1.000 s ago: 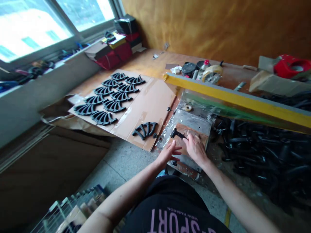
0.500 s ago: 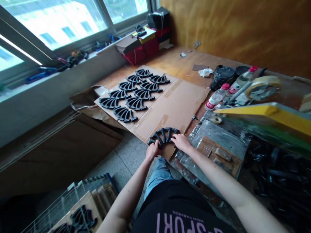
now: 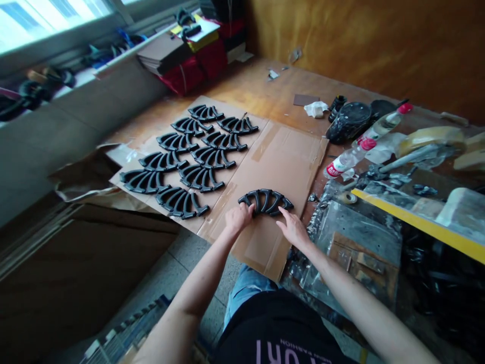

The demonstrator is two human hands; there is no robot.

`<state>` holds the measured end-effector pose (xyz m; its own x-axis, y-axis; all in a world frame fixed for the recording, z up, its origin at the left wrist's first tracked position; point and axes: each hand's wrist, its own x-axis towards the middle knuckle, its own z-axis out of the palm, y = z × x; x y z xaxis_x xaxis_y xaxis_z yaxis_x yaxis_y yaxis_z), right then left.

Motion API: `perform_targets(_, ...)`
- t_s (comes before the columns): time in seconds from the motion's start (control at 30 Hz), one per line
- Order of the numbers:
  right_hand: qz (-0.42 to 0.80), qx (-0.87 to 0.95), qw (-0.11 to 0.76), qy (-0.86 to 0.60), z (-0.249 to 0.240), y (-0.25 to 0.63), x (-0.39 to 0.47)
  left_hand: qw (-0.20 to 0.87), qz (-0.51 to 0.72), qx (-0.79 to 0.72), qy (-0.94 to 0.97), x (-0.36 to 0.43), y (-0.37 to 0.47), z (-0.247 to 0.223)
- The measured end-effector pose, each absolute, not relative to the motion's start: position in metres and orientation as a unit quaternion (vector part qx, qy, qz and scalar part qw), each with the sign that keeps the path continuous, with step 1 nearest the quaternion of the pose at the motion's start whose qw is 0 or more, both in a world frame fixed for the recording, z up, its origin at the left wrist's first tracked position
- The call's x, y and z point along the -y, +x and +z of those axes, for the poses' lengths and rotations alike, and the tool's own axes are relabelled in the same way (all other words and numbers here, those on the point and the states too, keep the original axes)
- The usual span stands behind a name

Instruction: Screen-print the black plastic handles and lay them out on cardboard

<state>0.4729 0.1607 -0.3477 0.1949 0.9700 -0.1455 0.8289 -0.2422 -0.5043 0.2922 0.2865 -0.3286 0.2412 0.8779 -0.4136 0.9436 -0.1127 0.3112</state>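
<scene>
A black fan-shaped piece with curved ribs [image 3: 266, 201] lies on or just above the near part of a cardboard sheet [image 3: 280, 156]. My left hand [image 3: 239, 217] is closed on its left end, thumb against the lower edge. At the right end, my right hand [image 3: 294, 228] has its index finger touching the piece, while the thumb stands apart below it. Farther left on the same cardboard, several matching black ribbed pieces [image 3: 182, 201] lie in two slanting rows, partly overlapping.
To the right are plastic bottles [image 3: 344, 159], a black tub [image 3: 348, 121], tape rolls [image 3: 432, 140] and a yellow-edged board [image 3: 420, 222]. A stained metal plate [image 3: 382, 222] lies beside the cardboard. Red bundles [image 3: 189, 71] stand at the back left, below the windowsill.
The fan-shaped piece has moved forward from the cardboard's near edge, with both hands following. My right thumb has come away from it. The camera view has shifted too.
</scene>
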Motion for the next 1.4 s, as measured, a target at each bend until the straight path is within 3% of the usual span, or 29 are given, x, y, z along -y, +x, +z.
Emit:
perform_targets(0.2, 0.188, 0.625, 0.170, -0.739, -0.355, 0.461, -0.144, 0.114, 0.103, -0.471, 0.869, -0.223, 0.312, -0.342)
perform_targets(0.43, 0.206, 0.608, 0.060, -0.764, -0.353, 0.451, -0.147, 0.174, 0.074, -0.491, 0.851, -0.236, 0.344, -0.357)
perform_targets(0.57, 0.240, 0.598, 0.019, -0.765, -0.350, 0.445, -0.151, 0.189, 0.080, -0.433, 0.878, -0.283, 0.350, -0.349)
perform_targets(0.73, 0.282, 0.562, -0.021, -0.778, -0.359, 0.436, -0.154, 0.137, 0.119, -0.321, 0.930, -0.410, 0.417, -0.327)
perform_targets(1.0, 0.313, 0.568, -0.012, -0.761, -0.413, 0.444, -0.137, 0.143, 0.054, -0.298, 0.942, -0.576, 0.538, -0.322)
perform_targets(1.23, 0.255, 0.636, 0.044, -0.727, -0.478, 0.456, -0.112, 0.114, 0.060, -0.442, 0.888, -0.600, 0.538, -0.341)
perform_targets(1.4, 0.226, 0.632, 0.067, -0.739, -0.462, 0.446, -0.120, 0.065, 0.105, -0.444, 0.888, -0.568, 0.517, -0.354)
